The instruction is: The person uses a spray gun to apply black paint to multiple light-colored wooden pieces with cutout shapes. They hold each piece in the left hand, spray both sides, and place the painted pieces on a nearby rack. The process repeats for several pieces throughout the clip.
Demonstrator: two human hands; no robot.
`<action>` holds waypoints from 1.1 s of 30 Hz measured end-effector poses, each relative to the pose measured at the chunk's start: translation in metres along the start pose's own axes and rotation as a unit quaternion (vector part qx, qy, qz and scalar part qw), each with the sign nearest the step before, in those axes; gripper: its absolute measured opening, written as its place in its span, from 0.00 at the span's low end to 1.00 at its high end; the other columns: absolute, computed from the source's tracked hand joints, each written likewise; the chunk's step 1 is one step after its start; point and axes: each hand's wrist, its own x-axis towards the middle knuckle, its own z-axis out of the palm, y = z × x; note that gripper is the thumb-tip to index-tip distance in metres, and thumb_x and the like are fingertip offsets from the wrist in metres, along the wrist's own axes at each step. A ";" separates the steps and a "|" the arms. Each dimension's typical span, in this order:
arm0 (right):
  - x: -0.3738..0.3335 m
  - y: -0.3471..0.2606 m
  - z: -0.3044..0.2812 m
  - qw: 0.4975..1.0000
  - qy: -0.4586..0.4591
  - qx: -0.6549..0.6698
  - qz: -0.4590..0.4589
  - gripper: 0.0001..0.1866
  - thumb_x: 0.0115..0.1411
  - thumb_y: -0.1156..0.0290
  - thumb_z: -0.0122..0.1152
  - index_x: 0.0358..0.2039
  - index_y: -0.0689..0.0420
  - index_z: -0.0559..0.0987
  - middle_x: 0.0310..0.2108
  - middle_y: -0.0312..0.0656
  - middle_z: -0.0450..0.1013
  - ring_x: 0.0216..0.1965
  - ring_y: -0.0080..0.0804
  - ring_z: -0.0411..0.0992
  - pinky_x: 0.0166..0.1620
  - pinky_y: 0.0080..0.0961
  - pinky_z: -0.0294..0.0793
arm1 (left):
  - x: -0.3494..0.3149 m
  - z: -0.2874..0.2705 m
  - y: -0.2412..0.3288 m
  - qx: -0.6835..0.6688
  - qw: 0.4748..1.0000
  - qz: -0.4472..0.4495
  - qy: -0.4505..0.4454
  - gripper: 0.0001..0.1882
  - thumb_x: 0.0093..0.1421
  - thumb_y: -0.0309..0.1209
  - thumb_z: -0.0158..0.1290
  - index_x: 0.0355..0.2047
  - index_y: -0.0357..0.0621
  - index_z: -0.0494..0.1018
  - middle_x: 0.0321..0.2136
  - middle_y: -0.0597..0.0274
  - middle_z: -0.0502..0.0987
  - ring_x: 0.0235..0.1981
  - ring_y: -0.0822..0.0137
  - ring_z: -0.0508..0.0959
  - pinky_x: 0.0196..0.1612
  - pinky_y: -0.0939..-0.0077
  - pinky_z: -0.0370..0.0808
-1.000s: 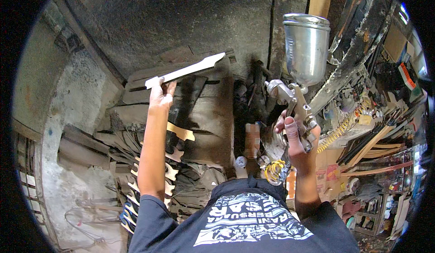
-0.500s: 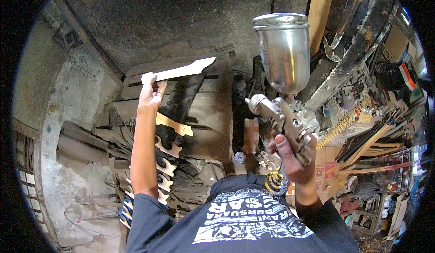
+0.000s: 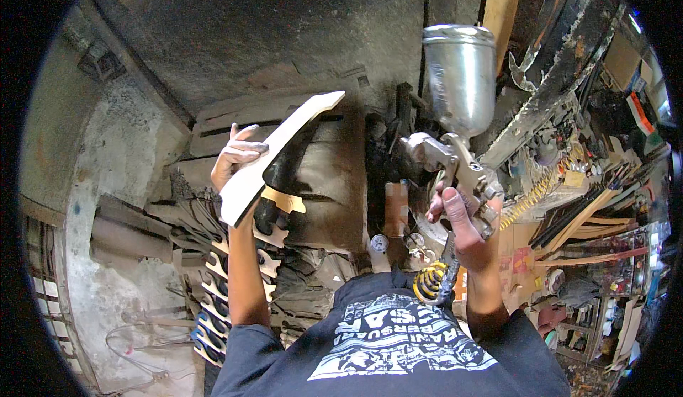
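My left hand point(image 3: 235, 156) grips a long, flat, pale wooden piece point(image 3: 284, 137), tilted with its narrow end up to the right. The piece hides my thumb and palm; several fingers show along its upper left edge, their tips darkened. My right hand point(image 3: 462, 215) is closed round the handle of a metal spray gun point(image 3: 459, 162), its thumb pressed to the side. A shiny lidded paint cup point(image 3: 461, 77) stands upright on top of the gun. The gun's nozzle end points left, apart from the pale piece.
Several notched pale wooden pieces point(image 3: 213, 304) stand in a row beside my left forearm. A dark, stained panel point(image 3: 327, 205) lies behind the held piece. A yellow coiled hose point(image 3: 430, 283) hangs below the gun. Cluttered shelves with wooden strips point(image 3: 580, 219) fill the right side.
The pale piece has swung to a steeper tilt and turned, showing a broader face, with my left fingers now along its upper left edge. My right hand and spray gun have shifted slightly right.
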 end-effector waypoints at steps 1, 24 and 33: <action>-0.001 -0.004 0.004 1.000 -0.013 -0.009 0.008 0.12 0.63 0.66 0.56 0.33 0.64 0.76 0.22 0.36 0.73 0.23 0.22 0.71 0.29 0.20 0.71 | 0.003 0.002 0.001 0.005 1.000 0.012 -0.009 0.09 0.52 0.31 0.61 0.25 0.43 0.72 0.28 0.55 0.80 0.47 0.54 0.76 0.65 0.44 0.49; 0.017 0.030 -0.006 0.977 -0.172 0.104 0.067 0.22 0.66 0.60 0.45 0.51 0.66 0.68 0.39 0.46 0.73 0.40 0.35 0.73 0.53 0.34 0.69 | -0.115 -0.112 0.080 -0.328 0.806 -0.162 0.466 0.13 0.54 0.27 0.58 0.40 0.43 0.73 0.41 0.61 0.77 0.46 0.57 0.76 0.61 0.44 0.62; -0.018 0.089 0.006 0.920 -0.341 0.041 0.190 0.22 0.66 0.59 0.45 0.50 0.65 0.69 0.37 0.45 0.73 0.40 0.34 0.73 0.51 0.35 0.70 | -0.554 -0.035 0.315 -0.042 0.357 -0.232 0.904 0.12 0.57 0.30 0.54 0.41 0.43 0.72 0.37 0.57 0.76 0.39 0.61 0.75 0.42 0.67 0.75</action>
